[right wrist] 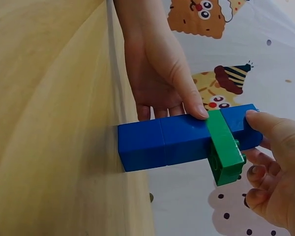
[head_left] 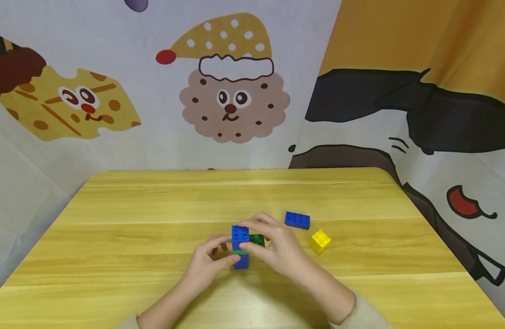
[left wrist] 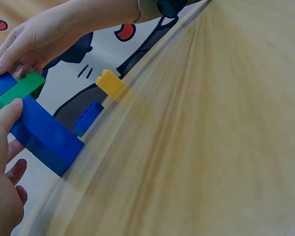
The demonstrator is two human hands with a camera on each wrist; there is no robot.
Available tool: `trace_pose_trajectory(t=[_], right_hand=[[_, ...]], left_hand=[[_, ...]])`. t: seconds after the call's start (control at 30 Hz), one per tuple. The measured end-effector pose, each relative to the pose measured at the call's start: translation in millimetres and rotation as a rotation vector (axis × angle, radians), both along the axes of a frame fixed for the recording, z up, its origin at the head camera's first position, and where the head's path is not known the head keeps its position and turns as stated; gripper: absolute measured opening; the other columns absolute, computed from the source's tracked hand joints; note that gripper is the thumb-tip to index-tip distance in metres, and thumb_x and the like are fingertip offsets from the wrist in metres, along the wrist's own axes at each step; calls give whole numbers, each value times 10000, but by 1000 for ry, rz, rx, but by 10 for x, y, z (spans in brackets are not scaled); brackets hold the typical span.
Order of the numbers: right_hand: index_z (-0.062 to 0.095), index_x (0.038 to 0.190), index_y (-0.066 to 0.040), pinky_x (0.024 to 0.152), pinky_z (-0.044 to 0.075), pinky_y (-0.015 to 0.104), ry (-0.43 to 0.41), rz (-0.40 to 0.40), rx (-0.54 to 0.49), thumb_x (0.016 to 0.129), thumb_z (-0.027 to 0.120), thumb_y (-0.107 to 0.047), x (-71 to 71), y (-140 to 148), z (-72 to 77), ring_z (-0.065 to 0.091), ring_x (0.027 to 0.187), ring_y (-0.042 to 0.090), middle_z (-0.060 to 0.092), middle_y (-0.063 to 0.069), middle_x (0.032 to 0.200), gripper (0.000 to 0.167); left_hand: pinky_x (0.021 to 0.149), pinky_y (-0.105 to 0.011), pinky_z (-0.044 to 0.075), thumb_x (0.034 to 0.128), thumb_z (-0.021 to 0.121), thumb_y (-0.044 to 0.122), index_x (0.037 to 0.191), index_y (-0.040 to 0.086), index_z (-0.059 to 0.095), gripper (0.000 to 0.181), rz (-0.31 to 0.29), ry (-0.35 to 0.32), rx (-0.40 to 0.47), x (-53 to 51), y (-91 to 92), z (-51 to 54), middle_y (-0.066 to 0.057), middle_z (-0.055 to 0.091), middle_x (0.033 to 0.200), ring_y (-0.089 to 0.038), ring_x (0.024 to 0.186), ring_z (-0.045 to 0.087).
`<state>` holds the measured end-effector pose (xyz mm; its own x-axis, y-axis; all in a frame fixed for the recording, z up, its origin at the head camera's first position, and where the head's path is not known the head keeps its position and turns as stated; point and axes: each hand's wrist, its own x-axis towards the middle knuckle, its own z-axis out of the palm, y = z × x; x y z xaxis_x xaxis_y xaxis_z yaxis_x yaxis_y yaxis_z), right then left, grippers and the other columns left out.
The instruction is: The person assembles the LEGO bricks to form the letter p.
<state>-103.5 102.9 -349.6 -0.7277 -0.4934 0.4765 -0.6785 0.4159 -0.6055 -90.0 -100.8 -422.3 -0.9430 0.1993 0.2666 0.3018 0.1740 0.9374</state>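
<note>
A tower of toy building bricks stands on the table. Its base is two blue bricks, one above the other. Across them lies a green brick, one end jutting out past the right side of the tower. A blue brick tops the stack, studs upward. My left hand steadies the tower, thumb on the upper base brick just below the green one and fingers round the far side. With thumb and fingers my right hand pinches the top blue brick. The left fingertips are partly hidden behind the bricks.
Right of the tower, a loose long blue brick lies on the wooden table. Nearer and further right is a yellow brick. A printed cloth with cartoon figures hangs behind the table's far edge.
</note>
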Motion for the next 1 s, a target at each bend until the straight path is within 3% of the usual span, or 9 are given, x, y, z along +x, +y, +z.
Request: trace_pose_trajectory(t=[0.27,0.5,0.67,0.87,1.0], right_hand=[[662,1212,-142,525,410,199,-5,0,10,858,720,-287,1,-2,-3,476,644,114,604,-79,1063,387],[668,1203,-153,629,509,283,14,-5,0,837,741,-288,-6,-9,-6,613,875,107,626,-88,1096,397],[662,1221,-190,745,511,286,-16,-22,12,827,740,-325,1,9,10,598,995,126,621,-117,1135,423],[626,1279,-217,602,458,243,-66,-62,31,802,763,-320,35,71,51,518,785,116,622,-114,1146,507],[614,1292,-219,572,423,230,-72,-73,9,790,777,-302,58,133,54,482,752,128,628,-107,1139,534]], left_hand=[[710,-318,368,795,786,169,1100,170,711,314,0,-12,-14,-5,0,13,30,634,978,-263,863,501],[707,-314,364,801,784,185,1104,184,711,312,3,-24,-29,-4,-22,11,33,633,975,-239,856,493],[712,-313,369,804,781,187,1111,182,708,316,-1,-15,-33,-12,-27,2,30,635,974,-244,857,498],[710,-306,379,811,773,181,1128,172,702,325,-11,-8,-29,-14,-15,7,25,628,969,-248,855,498],[702,-297,383,810,773,173,1132,160,701,330,-9,-12,-29,-12,-8,0,20,619,945,-263,841,492]])
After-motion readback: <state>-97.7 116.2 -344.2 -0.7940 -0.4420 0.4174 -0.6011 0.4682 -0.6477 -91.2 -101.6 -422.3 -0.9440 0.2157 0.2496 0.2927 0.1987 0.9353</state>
